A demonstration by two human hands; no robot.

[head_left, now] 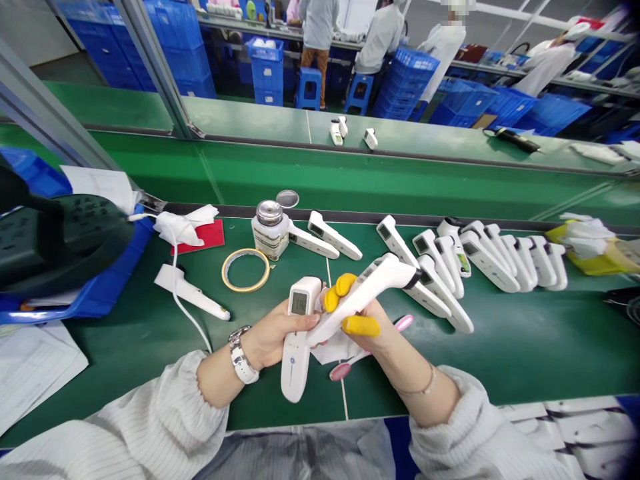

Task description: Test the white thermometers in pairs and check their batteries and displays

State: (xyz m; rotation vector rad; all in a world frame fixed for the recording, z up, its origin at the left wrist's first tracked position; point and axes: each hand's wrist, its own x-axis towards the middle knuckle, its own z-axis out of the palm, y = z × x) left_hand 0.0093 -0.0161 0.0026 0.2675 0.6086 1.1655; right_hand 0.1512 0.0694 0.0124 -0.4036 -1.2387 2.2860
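Note:
My left hand (274, 337), with a watch on the wrist, is closed round a white handheld thermometer (296, 347) whose small display faces me. My right hand (367, 323), wearing yellow finger cots, grips a second white thermometer (373, 283) that points up and to the right, crossing over the first. A white cloth (334, 348) and a pink-handled tool (370, 348) lie under my right hand on the green belt (500, 353).
Several white thermometers (480, 263) lie in a row to the right, two more (325, 239) behind a metal-capped bottle (270, 230). A tape ring (245, 270), a corded device (190, 293), a red pad (205, 235) and a blue bin (75, 293) sit left. People work at far benches.

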